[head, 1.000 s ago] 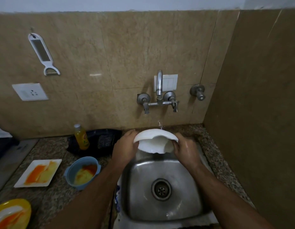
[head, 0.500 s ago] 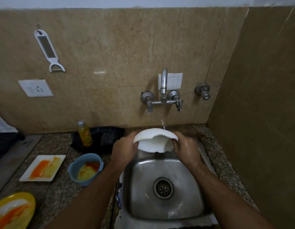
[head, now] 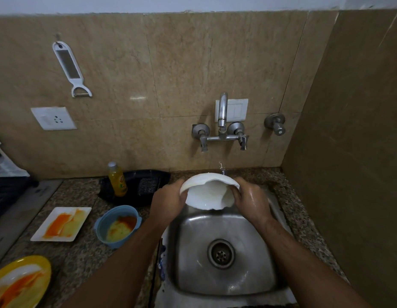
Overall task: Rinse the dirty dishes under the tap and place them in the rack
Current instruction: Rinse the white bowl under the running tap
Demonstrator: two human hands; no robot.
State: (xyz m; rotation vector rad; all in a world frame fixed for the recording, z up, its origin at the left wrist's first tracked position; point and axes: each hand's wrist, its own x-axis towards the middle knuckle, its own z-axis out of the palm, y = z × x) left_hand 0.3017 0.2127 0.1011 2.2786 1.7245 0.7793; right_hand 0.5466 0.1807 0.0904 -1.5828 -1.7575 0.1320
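Observation:
A white plate [head: 207,193] is tilted over the back of the steel sink [head: 224,252], under a thin stream from the tap [head: 222,112]. My left hand [head: 167,202] grips its left rim and my right hand [head: 251,200], wet, grips its right rim. On the counter to the left stand dirty dishes: a blue bowl [head: 117,225] with yellow and orange residue, a white square plate [head: 62,223] with orange smears, and a yellow plate [head: 17,283] at the bottom left corner.
A yellow bottle [head: 117,180] and a black tray [head: 137,185] with a scrub pad sit behind the bowl. A peeler [head: 71,67] hangs on the wall above a socket [head: 53,118]. A tiled side wall stands close on the right. A dark rack [head: 4,185] shows at the far left edge.
The view has shifted slightly to the left. Both hands keep the white plate under the tap in much the same place.

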